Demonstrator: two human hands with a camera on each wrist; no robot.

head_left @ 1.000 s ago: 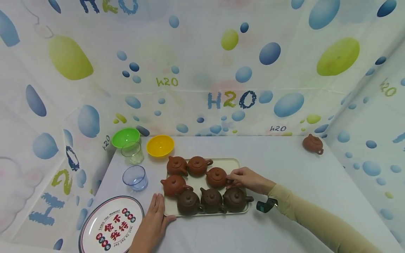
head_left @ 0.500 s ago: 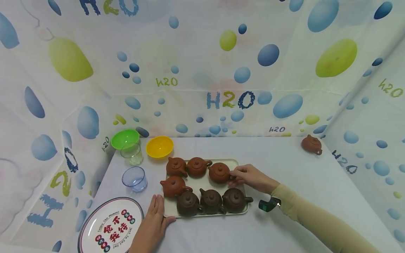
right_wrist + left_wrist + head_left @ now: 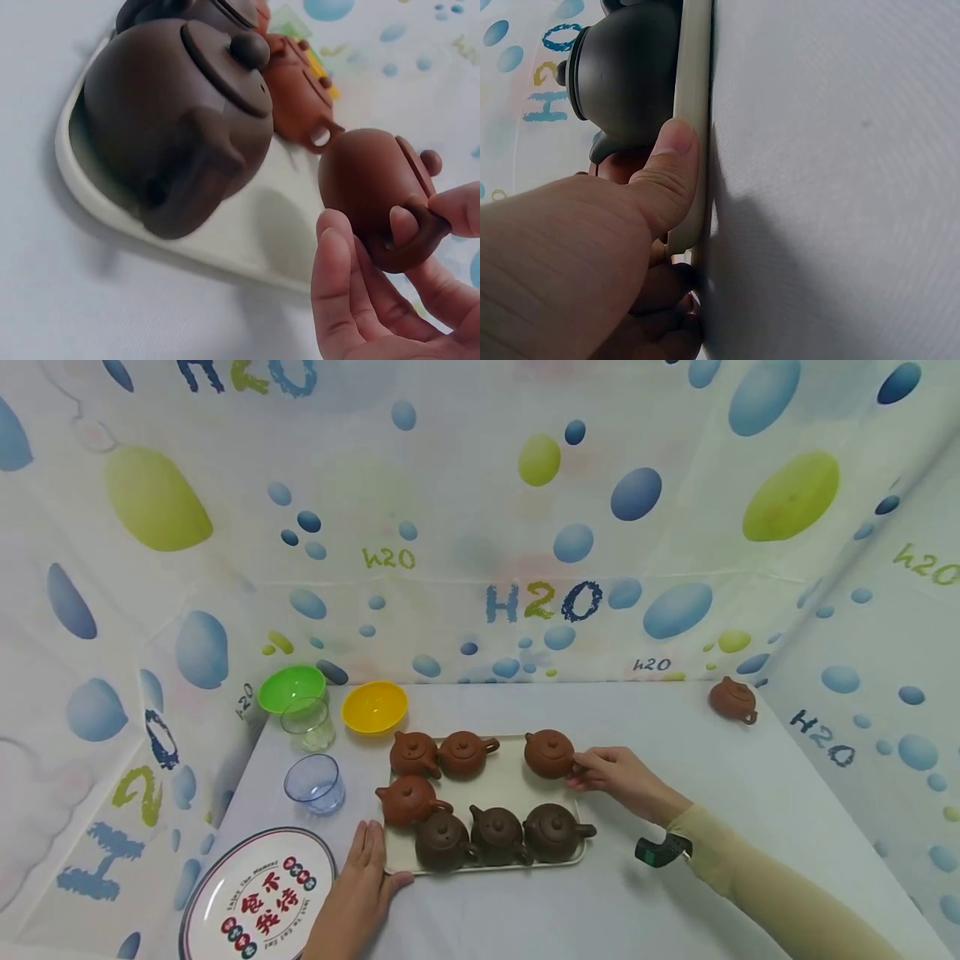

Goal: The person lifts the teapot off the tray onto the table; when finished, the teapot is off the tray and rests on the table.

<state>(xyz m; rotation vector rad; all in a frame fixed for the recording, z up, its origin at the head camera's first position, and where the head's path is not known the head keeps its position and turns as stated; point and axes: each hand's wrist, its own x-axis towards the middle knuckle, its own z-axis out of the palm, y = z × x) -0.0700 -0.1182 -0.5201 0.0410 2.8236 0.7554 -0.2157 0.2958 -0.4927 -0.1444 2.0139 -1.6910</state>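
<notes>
My right hand point(image 3: 618, 777) pinches the loop handle of a small reddish-brown teapot point(image 3: 550, 753) over the tray's back right part. In the right wrist view this teapot point(image 3: 367, 180) appears raised, with thumb and fingers at its handle. The cream tray point(image 3: 480, 791) bears three other reddish teapots at back and left, including one point(image 3: 408, 802) near its left edge. Along its front stand three dark brown teapots, the rightmost point(image 3: 553, 833) nearest my right hand. My left hand point(image 3: 363, 868) rests at the tray's front left corner, fingers straight, thumb point(image 3: 671, 169) against the tray's edge.
Another reddish teapot point(image 3: 732, 700) stands at the table's far right. Left of the tray are a blue glass point(image 3: 315, 787), a clear glass point(image 3: 307, 727), a green bowl point(image 3: 291, 687) and a yellow bowl point(image 3: 375, 708). A printed white plate point(image 3: 217, 893) lies at front left.
My right hand has carried the pinched teapot from mid-tray toward the back right. The left hand stays at the tray's corner.
</notes>
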